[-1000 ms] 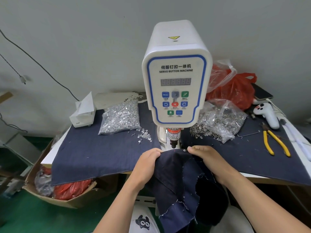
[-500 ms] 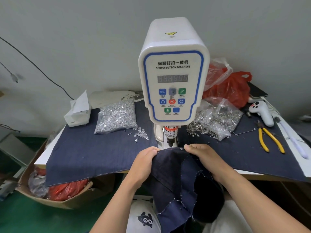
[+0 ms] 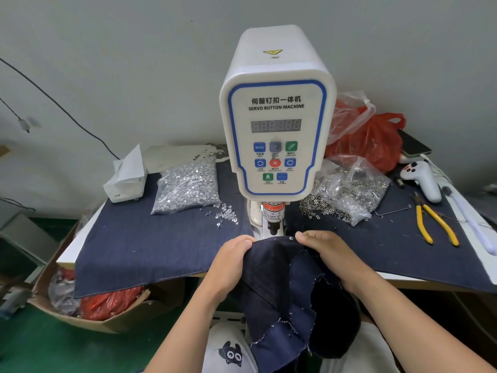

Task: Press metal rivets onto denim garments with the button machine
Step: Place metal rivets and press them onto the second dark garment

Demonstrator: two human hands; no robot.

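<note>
Both grips unchanged from 0.5 s back: left hand (image 3: 233,258) and right hand (image 3: 324,246) pinch the dark blue denim garment's (image 3: 285,281) top edge, silver rivet (image 3: 290,238) beside right fingertips, under the white servo button machine (image 3: 277,125).

The button machine (image 3: 277,114) is housed in glossy white plastic. Matt, frayed-edged dark denim is seen on the garment (image 3: 290,286). Shiny metal rivets (image 3: 188,189) are bagged in clear plastic.
</note>
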